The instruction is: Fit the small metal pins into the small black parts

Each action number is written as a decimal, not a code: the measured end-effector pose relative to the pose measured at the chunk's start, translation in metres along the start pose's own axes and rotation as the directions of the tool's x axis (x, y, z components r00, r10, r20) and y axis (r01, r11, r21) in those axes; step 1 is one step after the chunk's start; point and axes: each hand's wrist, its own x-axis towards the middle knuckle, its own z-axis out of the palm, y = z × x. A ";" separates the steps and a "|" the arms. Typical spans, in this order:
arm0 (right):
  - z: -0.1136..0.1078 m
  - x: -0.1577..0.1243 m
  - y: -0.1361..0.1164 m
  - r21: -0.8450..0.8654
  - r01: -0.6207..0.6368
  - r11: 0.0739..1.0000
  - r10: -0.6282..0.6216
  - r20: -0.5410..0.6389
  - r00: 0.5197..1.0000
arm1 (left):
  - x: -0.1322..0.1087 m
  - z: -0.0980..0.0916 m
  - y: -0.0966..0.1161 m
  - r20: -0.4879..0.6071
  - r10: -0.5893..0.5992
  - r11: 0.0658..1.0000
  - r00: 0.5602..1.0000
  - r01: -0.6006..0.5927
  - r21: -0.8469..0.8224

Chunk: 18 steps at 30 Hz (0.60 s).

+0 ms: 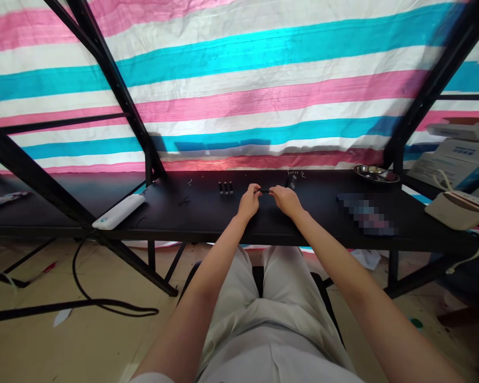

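Both hands meet over the black table [191,218], pinching the two ends of a short, thin black tube [265,190]. My left hand [249,202] is closed on its left end, and my right hand [286,200] is closed on its right end. The tube lies roughly level between the fingertips; its exact kind is too small to tell. Left of my left hand, three small black tubes with pale ends [225,188] form a row. Just beyond my right hand are a few dark and clear slim pieces [292,182], with small white bits [295,173] behind them.
A shiny metal dish [377,174] sits at the back right, near a blurred-out flat object [367,214]. On the left lies a white power strip [120,211] with a black cable. A cream bag [455,210] and white boxes [455,157] stand far right. Black frame posts [117,88] rise on the left.
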 end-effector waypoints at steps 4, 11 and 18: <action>0.000 0.000 0.000 -0.024 0.011 1.000 -0.011 -0.003 1.000 | 0.001 0.000 0.000 -0.001 -0.008 1.000 1.000 0.008 -0.008; -0.002 0.001 -0.005 -0.024 0.066 0.998 -0.065 0.036 0.997 | -0.001 -0.004 0.003 -0.056 -0.056 0.995 0.997 0.060 0.083; 0.000 0.000 -0.001 0.029 0.004 1.000 -0.004 0.014 1.000 | -0.001 -0.003 -0.001 -0.016 -0.010 0.999 1.000 0.011 0.043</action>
